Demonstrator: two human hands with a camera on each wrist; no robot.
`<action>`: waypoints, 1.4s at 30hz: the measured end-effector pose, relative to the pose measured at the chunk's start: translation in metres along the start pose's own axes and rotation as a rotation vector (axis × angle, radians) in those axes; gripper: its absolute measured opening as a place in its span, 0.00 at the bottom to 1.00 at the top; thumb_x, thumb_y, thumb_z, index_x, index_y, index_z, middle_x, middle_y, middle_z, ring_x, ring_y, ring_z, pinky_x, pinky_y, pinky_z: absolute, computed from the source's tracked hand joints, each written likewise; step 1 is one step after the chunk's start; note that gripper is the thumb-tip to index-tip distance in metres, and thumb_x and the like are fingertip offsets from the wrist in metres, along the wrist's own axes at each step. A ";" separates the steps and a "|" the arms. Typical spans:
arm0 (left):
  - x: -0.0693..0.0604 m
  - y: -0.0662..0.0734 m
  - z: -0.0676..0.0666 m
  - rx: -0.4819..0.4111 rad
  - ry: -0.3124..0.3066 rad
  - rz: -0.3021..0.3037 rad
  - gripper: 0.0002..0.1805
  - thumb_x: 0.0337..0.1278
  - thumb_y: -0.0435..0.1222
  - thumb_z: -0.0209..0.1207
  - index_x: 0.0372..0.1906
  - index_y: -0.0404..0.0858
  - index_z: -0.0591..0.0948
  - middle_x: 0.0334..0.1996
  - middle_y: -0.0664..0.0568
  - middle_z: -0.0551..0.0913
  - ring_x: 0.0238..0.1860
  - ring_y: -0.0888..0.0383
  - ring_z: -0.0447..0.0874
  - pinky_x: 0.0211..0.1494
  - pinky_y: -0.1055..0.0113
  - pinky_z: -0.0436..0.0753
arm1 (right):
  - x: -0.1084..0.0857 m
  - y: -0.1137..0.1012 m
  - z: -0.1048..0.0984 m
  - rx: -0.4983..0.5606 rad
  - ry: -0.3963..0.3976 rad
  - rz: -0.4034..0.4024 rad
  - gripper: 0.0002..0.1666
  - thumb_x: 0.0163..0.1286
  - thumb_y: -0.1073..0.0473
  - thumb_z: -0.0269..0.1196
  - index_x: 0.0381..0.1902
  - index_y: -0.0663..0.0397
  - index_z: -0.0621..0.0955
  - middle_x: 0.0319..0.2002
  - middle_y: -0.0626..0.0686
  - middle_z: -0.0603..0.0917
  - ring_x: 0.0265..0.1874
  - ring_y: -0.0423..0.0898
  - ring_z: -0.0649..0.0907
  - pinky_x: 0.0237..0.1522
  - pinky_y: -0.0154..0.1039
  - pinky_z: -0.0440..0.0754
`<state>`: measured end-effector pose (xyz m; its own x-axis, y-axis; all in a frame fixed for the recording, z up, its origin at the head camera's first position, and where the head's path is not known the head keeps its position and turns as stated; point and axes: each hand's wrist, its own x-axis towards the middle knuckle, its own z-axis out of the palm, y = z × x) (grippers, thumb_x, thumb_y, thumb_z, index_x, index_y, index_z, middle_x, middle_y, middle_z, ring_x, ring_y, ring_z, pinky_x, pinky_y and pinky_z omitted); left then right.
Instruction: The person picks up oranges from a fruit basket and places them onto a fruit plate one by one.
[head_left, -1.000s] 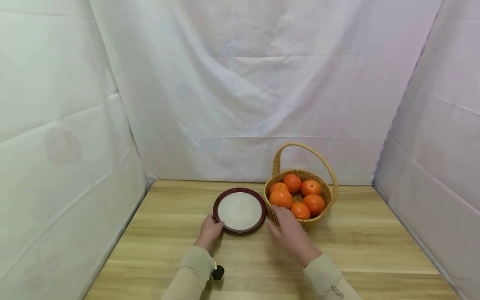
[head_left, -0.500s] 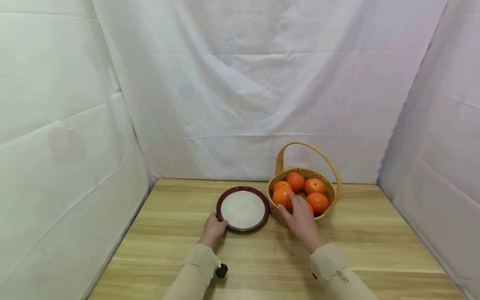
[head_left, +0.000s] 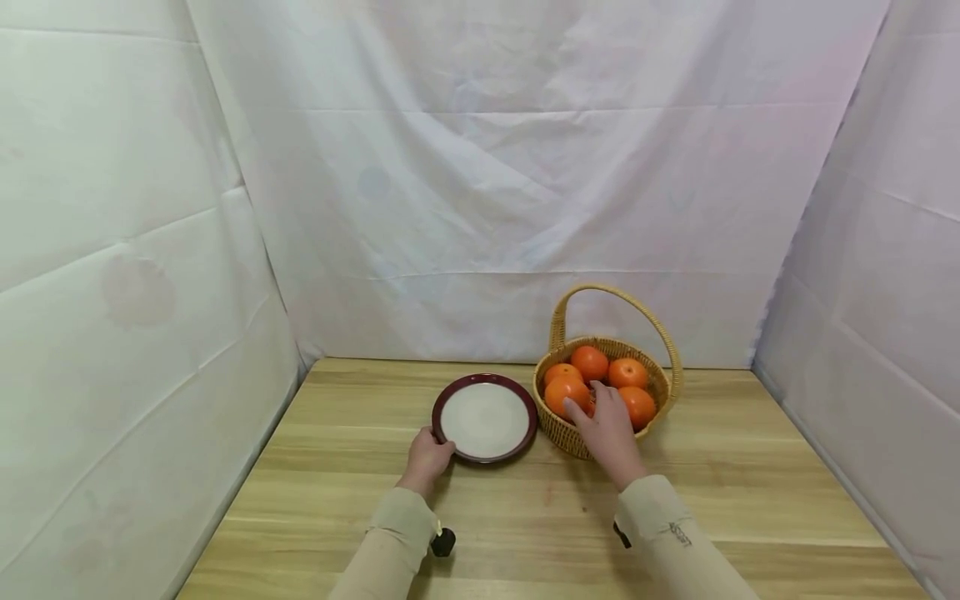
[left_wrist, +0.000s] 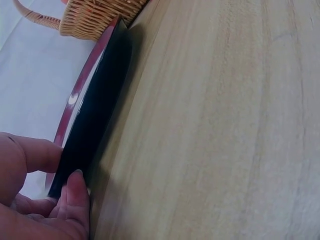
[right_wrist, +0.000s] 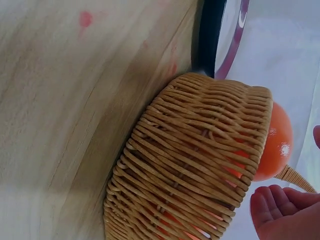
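Note:
My left hand [head_left: 429,460] pinches the near-left rim of a white plate [head_left: 486,421] with a dark red border. In the left wrist view, the thumb and fingers [left_wrist: 76,195] straddle the plate's rim, and its dark underside [left_wrist: 95,115] shows, tilted in that view. To the right, a wicker basket [head_left: 562,433] holds several glossy orange-red tomatoes [head_left: 566,396]. My right hand [head_left: 609,429] reaches over the basket's front rim, its thumb beside the front-left tomato. It covers most of the front tomato. In the right wrist view, loosely bent fingers [right_wrist: 272,202] are spread from the thumb.
The basket's tall arched handle [head_left: 618,293] rises behind the fruit. A wooden table [head_left: 360,417] lies below, with white cloth [head_left: 450,208] hung at the back and both sides. Plate and basket stand close together.
My right hand has moved from the basket's front-left rim over the tomatoes and slightly right. My left hand stays at the plate. The whole view has shifted slightly.

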<state>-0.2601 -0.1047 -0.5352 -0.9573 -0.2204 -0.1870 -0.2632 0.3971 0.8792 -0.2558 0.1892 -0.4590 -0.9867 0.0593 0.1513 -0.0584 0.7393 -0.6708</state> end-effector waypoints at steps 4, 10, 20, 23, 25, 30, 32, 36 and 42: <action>0.001 0.001 0.000 0.013 0.003 0.004 0.28 0.59 0.30 0.58 0.64 0.21 0.70 0.58 0.29 0.77 0.56 0.41 0.77 0.62 0.48 0.77 | 0.004 0.003 -0.001 -0.010 -0.018 0.020 0.47 0.74 0.38 0.57 0.74 0.70 0.61 0.70 0.72 0.65 0.68 0.67 0.69 0.68 0.64 0.68; 0.001 0.004 -0.003 0.018 0.016 0.013 0.28 0.59 0.29 0.58 0.63 0.20 0.69 0.59 0.26 0.76 0.60 0.37 0.76 0.65 0.47 0.76 | 0.009 0.002 -0.001 -0.029 -0.040 0.018 0.49 0.74 0.36 0.56 0.74 0.72 0.61 0.70 0.74 0.65 0.69 0.69 0.66 0.70 0.65 0.65; 0.000 0.003 -0.005 0.049 0.027 0.034 0.28 0.59 0.29 0.58 0.62 0.19 0.69 0.58 0.26 0.76 0.59 0.38 0.76 0.63 0.47 0.77 | 0.019 0.002 0.000 0.011 -0.097 0.093 0.52 0.74 0.32 0.54 0.75 0.70 0.60 0.73 0.73 0.63 0.73 0.68 0.62 0.73 0.65 0.60; -0.002 0.003 -0.002 0.043 0.023 0.030 0.28 0.59 0.29 0.57 0.63 0.19 0.69 0.59 0.25 0.76 0.60 0.37 0.76 0.63 0.47 0.77 | 0.019 0.003 -0.001 0.014 -0.102 0.098 0.52 0.73 0.32 0.54 0.75 0.70 0.60 0.73 0.72 0.64 0.73 0.68 0.63 0.73 0.65 0.60; -0.001 0.002 0.000 0.036 0.021 0.027 0.28 0.60 0.29 0.57 0.64 0.19 0.69 0.60 0.26 0.76 0.60 0.38 0.76 0.63 0.47 0.77 | 0.020 0.004 -0.001 0.012 -0.102 0.102 0.52 0.73 0.32 0.55 0.75 0.70 0.60 0.72 0.72 0.64 0.73 0.68 0.64 0.73 0.64 0.61; 0.000 0.000 0.003 0.038 0.018 0.017 0.28 0.61 0.30 0.57 0.65 0.20 0.68 0.61 0.26 0.75 0.61 0.38 0.76 0.64 0.47 0.76 | 0.024 0.005 0.001 -0.008 -0.119 0.107 0.52 0.74 0.33 0.54 0.75 0.72 0.60 0.72 0.73 0.65 0.72 0.68 0.65 0.73 0.64 0.62; -0.001 0.000 0.002 0.038 0.016 0.011 0.29 0.61 0.30 0.57 0.65 0.20 0.68 0.61 0.25 0.74 0.62 0.37 0.75 0.65 0.46 0.76 | 0.025 0.004 0.002 -0.023 -0.134 0.103 0.53 0.74 0.33 0.54 0.74 0.73 0.60 0.71 0.73 0.66 0.71 0.68 0.66 0.72 0.64 0.63; -0.001 0.001 0.002 0.021 0.013 -0.001 0.30 0.62 0.30 0.57 0.66 0.20 0.67 0.62 0.25 0.73 0.64 0.36 0.74 0.66 0.46 0.75 | 0.028 0.002 0.005 -0.047 -0.145 0.100 0.52 0.73 0.31 0.53 0.72 0.72 0.64 0.67 0.72 0.72 0.66 0.67 0.72 0.69 0.63 0.68; -0.001 0.001 0.001 0.022 0.008 -0.002 0.30 0.63 0.31 0.56 0.67 0.20 0.67 0.63 0.25 0.73 0.65 0.36 0.73 0.67 0.46 0.75 | 0.032 0.000 0.005 -0.045 -0.144 0.119 0.48 0.71 0.28 0.54 0.65 0.67 0.72 0.58 0.68 0.80 0.56 0.61 0.79 0.62 0.59 0.74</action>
<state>-0.2598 -0.1027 -0.5344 -0.9558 -0.2284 -0.1854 -0.2680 0.4161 0.8689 -0.2881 0.1872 -0.4580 -0.9979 0.0543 -0.0351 0.0641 0.7621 -0.6443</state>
